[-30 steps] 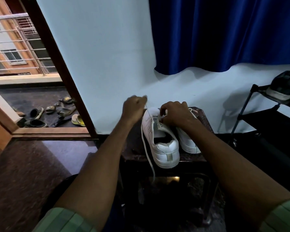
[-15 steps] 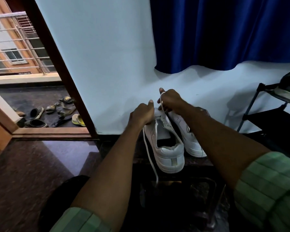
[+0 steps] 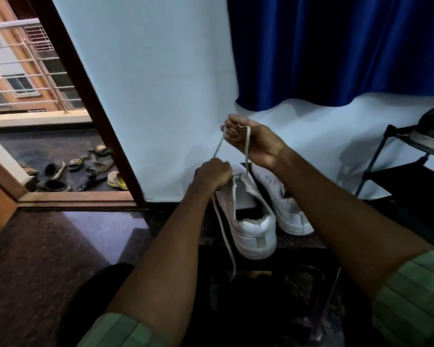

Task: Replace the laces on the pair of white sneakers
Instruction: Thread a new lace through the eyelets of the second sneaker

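Near sneaker (image 3: 248, 221) on dark stool (image 3: 298, 244), 2nd sneaker (image 3: 283, 204) just beside it. Right hand (image 3: 251, 141) pinches lace (image 3: 246, 151) above tongue; left hand (image 3: 213, 174) grips the sneaker's front. Lacing partly through, est.; 2nd sneaker's lace status unclear.

Looks like the entryway of someone's home, right by an open wooden door frame (image 3: 90, 96). There's a pile of sandals and slippers (image 3: 80, 171) left outside on the balcony floor, a metal railing (image 3: 23, 78) facing a neighbouring building, a blue curtain (image 3: 336, 51) on the plain wall, and a black shoe rack (image 3: 396, 169).
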A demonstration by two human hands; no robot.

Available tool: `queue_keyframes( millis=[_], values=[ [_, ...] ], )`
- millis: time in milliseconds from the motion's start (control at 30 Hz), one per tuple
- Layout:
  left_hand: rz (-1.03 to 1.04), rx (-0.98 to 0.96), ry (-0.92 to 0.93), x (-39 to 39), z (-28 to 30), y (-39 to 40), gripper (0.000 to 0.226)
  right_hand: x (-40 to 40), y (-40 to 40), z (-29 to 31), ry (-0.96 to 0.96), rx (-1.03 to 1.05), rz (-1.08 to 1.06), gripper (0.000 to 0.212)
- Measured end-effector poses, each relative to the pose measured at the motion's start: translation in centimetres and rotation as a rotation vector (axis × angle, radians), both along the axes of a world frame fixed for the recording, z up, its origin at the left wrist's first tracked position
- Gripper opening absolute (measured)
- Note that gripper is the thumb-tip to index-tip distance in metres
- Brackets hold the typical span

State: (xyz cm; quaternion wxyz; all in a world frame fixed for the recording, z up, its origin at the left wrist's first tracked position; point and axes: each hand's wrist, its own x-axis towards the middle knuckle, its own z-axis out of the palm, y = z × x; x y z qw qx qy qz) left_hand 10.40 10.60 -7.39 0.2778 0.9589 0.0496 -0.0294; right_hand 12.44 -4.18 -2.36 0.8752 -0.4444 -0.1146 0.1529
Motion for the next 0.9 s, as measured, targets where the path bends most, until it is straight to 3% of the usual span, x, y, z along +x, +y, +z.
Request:
queue_keyframes(
  millis=[133, 267, 333, 400, 467, 567, 633, 700, 733, 833, 900],
  values=[
    [-0.094, 0.188, -0.065, -0.9, 0.2, 0.2, 0.049, -1.3, -3.2, -0.8, 0.059, -0.214, -0.432, 0.018],
    [0.004, 0.264, -0.116, -1.9, 0.8, 0.2, 0.066, -2.0, -6.1, -0.9, 0.17, -0.274, -1.02, 0.012],
    [-0.003, 0.139, -0.036, -2.0, 1.0, 0.2, 0.073, -2.1, -7.1, -0.8, 0.076, -0.397, -1.23, 0.025],
    [-0.02, -0.112, -0.004, -1.8, 0.7, 0.6, 0.055, -2.8, -7.4, -0.7, -0.029, -0.605, -1.314, 0.034],
    [0.057, -0.413, -0.055, -2.1, 1.0, 0.7, 0.052, -3.6, -7.2, -0.5, -0.122, -0.629, -1.232, 0.037],
    [0.247, -0.864, -0.18, -2.3, 2.5, 0.3, 0.048, -5.3, -6.0, 0.5, -0.04, -0.372, -0.766, 0.034],
    [0.303, -1.23, -0.187, -2.2, 3.5, 0.1, 0.042, -5.3, -5.8, -0.1, -0.18, -0.63, -0.502, 0.04],
    [0.301, -1.406, -0.17, -2.2, 3.9, 0.2, 0.041, -5.3, -5.7, -0.7, -0.421, -1.018, -0.398, 0.045],
    [0.275, -1.319, -0.208, -2.2, 3.9, 0.4, 0.043, -5.4, -5.6, -0.8, -0.47, -1.124, -0.376, 0.047],
    [0.16, -0.584, -0.46, -2.1, 2.9, 1.1, 0.054, -5.5, -5.6, -0.4, -0.491, -1.257, -0.435, 0.06],
    [0.146, -0.302, -0.521, -2.4, 2.7, 1.4, 0.053, -5.0, -6.3, 0.1, -0.549, -1.489, -0.519, 0.055]
  ],
)
